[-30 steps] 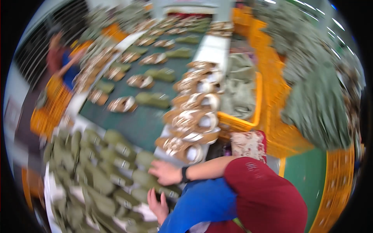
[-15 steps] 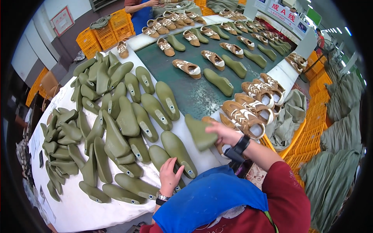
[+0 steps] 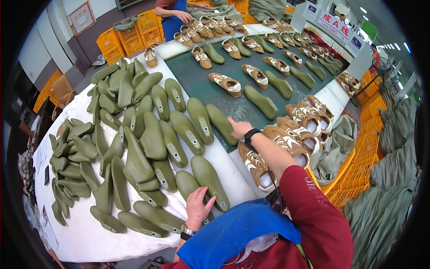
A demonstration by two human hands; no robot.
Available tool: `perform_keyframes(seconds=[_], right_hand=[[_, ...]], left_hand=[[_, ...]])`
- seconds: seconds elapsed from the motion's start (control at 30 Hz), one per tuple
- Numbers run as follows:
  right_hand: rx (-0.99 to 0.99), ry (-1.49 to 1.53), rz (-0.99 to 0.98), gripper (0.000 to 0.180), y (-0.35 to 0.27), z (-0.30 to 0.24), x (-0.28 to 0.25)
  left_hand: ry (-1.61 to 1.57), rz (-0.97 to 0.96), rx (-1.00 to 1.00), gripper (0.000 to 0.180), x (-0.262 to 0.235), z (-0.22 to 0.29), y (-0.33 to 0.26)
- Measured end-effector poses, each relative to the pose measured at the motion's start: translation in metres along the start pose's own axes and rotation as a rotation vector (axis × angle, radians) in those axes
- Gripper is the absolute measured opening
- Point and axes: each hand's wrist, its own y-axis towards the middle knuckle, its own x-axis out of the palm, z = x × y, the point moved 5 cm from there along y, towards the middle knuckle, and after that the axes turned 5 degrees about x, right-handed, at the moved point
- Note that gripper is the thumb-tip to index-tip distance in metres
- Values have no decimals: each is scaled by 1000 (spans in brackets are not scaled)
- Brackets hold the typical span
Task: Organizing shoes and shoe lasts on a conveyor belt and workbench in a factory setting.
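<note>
Lasts (image 3: 209,181) look rigid, smooth, light; we lay left hand (image 3: 199,207) open on one, right hand (image 3: 238,128) flat on another (image 3: 222,123); grasp mid-body.

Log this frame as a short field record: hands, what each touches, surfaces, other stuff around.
left hand: open, palm down on an olive shoe last near the table's front edge
right hand: reaching out, on the end of an olive last on the belt
surface: white table piled with olive lasts; dark green conveyor belt
belt load: tan-and-white shoes alternating with lasts
right side: row of shoes, orange crates
far end: another person's hand at shoes
</note>
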Motion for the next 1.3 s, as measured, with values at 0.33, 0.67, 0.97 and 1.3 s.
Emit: perform_keyframes(seconds=[0.33, 0.67, 0.97, 1.3], right_hand=[[58, 160, -13, 78, 12, -32, -1], [-7, 73, 28, 69, -18, -23, -3], [-332, 200, 111, 27, -171, -36, -22], [-220, 191, 47, 23, -278, 17, 13]], left_hand=[[16, 12, 0, 40, -2, -4, -1], [9, -7, 5, 39, 1, -1, -1], [36, -42, -15, 41, 9, -14, -9], [26, -69, -73, 36, 11, -13, -6]])
